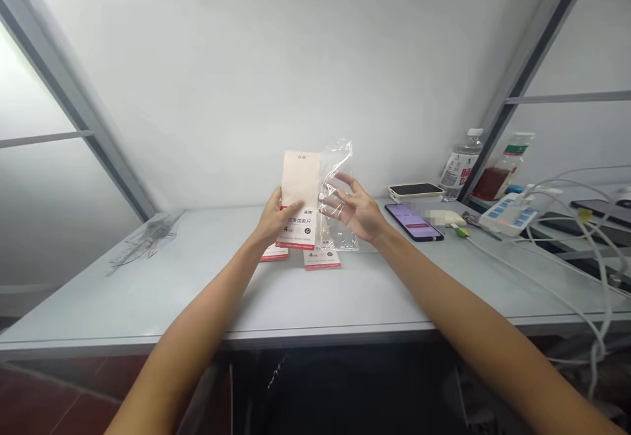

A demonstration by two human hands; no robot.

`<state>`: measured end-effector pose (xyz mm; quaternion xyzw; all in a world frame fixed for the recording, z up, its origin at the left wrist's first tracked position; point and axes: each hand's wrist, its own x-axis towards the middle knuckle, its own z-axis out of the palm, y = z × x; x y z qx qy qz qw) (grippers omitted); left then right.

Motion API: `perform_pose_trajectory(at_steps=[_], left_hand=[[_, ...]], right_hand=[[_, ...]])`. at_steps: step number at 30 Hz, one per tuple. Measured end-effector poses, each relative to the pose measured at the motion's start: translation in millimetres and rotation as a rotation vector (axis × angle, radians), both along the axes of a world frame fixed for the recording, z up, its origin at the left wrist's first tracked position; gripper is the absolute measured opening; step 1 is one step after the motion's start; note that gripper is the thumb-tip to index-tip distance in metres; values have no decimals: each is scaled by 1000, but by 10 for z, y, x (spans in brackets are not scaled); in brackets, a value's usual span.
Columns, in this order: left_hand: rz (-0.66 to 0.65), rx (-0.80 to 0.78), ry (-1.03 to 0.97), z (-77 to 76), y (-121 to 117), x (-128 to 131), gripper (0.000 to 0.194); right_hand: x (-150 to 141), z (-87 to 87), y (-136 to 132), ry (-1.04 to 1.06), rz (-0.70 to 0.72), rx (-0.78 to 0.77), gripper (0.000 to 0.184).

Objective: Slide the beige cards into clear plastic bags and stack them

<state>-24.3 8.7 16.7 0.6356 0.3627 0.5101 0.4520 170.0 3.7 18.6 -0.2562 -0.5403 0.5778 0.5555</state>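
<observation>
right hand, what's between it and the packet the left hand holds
In the head view, a clear plastic sleeve lies between the packet and the right hand, partly overlapping that hand.

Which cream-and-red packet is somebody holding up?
The tall packet in the left hand, lifted above the table. The other two packets are lower down, on the table, partly hidden.
</observation>
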Motion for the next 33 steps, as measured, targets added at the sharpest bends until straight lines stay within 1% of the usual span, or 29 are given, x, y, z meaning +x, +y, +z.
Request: perform_pose_trajectory(at_steps=[4,6,8,10,12,15,18,20,22,24,29,33], left_hand=[[-24,-11,-9,14,-19,-1,60],[-60,-24,12,21,-31,-5,61],[-81,-45,53,28,-41,-9,61],[-66,-56,95,31,-47,-8,60],[-22,-56,124,28,-47,-2,60],[36,-38,147,17,-40,10,59],[72,13,186,20,-44,8,57],[58,38,224,37,-57,0,57],[-1,33,278,58,-77,-4,57],[-47,19,333,73,-95,2,56],[-53,30,375,46,-104,40,52],[-9,56,406,-27,-87,67,49]], right_hand=[[7,30,-23,19,-13,-16,46],[14,27,-25,63,29,-24,49],[24,18,-22,91,87,-44,48],[33,6,-14,78,122,-73,47],[35,-5,-4,51,120,-94,47],[26,-21,12,3,88,-110,44],[10,-39,25,-22,64,-130,40],[0,-51,30,-6,68,-146,40],[-9,-64,35,-8,70,-142,37],[-17,-81,43,-29,39,-128,32],[-44,-129,64,-47,-96,-137,31],[-86,-155,50,-45,-144,-141,31]])
